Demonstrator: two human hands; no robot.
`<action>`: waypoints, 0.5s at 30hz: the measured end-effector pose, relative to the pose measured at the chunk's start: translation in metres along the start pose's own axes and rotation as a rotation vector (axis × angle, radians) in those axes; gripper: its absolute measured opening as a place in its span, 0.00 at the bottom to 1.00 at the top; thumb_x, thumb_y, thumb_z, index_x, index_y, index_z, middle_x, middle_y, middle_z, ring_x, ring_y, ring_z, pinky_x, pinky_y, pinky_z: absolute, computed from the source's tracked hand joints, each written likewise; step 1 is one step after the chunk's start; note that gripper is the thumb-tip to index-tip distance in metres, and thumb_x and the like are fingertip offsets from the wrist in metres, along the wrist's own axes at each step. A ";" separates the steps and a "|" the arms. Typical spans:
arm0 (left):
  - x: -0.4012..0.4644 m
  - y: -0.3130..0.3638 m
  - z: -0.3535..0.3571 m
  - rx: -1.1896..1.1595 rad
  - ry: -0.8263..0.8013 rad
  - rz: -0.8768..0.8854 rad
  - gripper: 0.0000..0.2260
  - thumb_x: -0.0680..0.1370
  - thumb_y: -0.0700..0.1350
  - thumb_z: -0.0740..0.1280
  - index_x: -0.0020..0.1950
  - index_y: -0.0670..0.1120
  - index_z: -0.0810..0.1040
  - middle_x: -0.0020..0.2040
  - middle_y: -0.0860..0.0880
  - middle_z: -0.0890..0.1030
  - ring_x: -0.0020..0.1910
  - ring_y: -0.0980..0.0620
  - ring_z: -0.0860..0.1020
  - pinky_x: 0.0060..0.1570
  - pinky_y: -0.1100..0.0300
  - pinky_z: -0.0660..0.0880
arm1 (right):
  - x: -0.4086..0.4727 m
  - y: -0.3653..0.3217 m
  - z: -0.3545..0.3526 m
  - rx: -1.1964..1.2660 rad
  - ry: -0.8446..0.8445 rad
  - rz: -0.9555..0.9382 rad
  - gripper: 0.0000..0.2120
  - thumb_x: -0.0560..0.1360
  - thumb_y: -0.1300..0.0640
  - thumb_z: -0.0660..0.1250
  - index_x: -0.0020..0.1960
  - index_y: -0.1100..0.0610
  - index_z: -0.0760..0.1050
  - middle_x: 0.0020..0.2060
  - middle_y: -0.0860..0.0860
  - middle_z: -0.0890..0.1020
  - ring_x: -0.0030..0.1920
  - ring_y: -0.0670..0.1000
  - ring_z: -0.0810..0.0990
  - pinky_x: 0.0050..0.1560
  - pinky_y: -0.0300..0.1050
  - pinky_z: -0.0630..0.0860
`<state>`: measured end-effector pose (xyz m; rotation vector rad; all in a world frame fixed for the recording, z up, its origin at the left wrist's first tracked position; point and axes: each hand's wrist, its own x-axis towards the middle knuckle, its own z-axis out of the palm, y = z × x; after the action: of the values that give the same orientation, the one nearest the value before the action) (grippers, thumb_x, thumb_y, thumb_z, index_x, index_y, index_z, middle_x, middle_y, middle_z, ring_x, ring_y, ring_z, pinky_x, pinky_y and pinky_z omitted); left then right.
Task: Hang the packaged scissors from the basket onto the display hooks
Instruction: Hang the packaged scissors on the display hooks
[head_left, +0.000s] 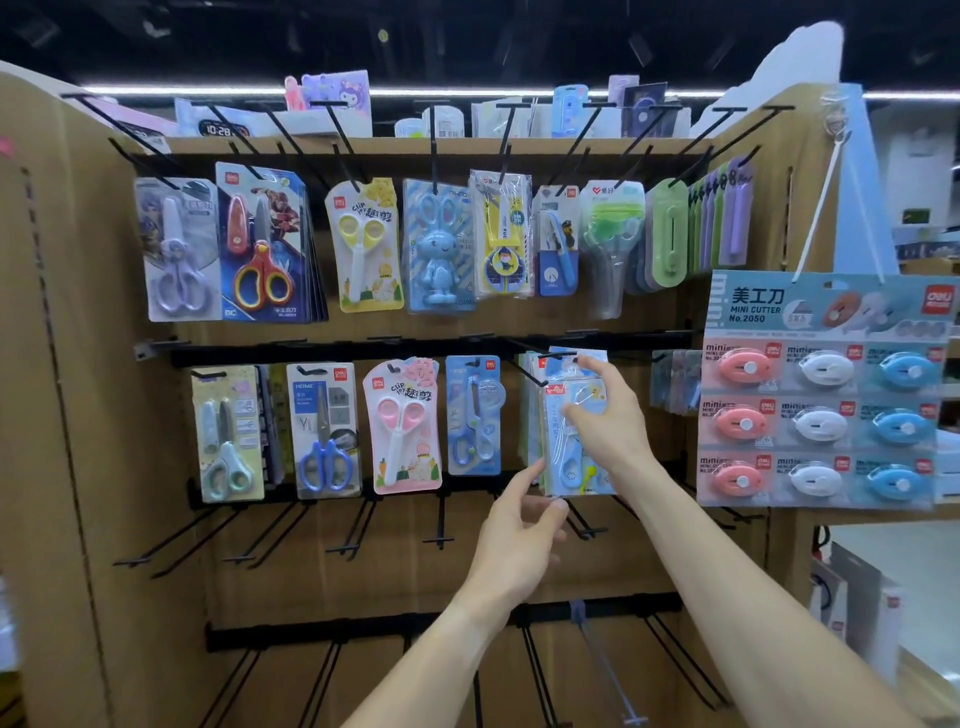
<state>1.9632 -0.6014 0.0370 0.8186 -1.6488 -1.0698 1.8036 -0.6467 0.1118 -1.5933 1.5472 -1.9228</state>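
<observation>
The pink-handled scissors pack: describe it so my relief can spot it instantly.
Start at the brown cardboard display rack and find its middle row of hooks. The pink-handled scissors pack hangs third from the left, between a blue-handled pair and a blue card. It alone has a pink card.

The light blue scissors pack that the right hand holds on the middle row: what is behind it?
Behind the light blue scissors pack, a stack of similar packs hangs on the same hook; only their left edges show. Their fronts and number are covered by the pack and the right hand.
</observation>
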 end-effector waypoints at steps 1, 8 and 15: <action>0.000 0.000 0.000 -0.001 0.000 -0.001 0.25 0.85 0.47 0.67 0.80 0.62 0.66 0.57 0.52 0.81 0.52 0.51 0.85 0.45 0.60 0.84 | 0.001 -0.001 0.000 0.000 0.003 0.004 0.27 0.80 0.63 0.69 0.73 0.42 0.69 0.64 0.48 0.75 0.61 0.48 0.79 0.53 0.49 0.84; 0.000 -0.002 -0.002 0.020 0.001 -0.013 0.24 0.85 0.48 0.67 0.80 0.62 0.67 0.57 0.53 0.80 0.53 0.51 0.84 0.46 0.59 0.84 | 0.015 0.000 0.009 -0.097 -0.020 0.087 0.32 0.80 0.64 0.69 0.77 0.43 0.64 0.63 0.51 0.75 0.53 0.49 0.81 0.47 0.47 0.83; 0.009 -0.001 -0.005 0.054 0.012 0.007 0.25 0.85 0.47 0.66 0.80 0.62 0.67 0.55 0.54 0.81 0.53 0.51 0.84 0.49 0.55 0.85 | 0.026 0.009 0.021 -0.427 -0.018 0.095 0.34 0.79 0.54 0.72 0.80 0.42 0.61 0.63 0.55 0.63 0.57 0.59 0.77 0.59 0.50 0.78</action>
<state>1.9653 -0.6111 0.0404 0.8522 -1.6758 -1.0180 1.8062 -0.6801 0.1175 -1.6420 2.0896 -1.5970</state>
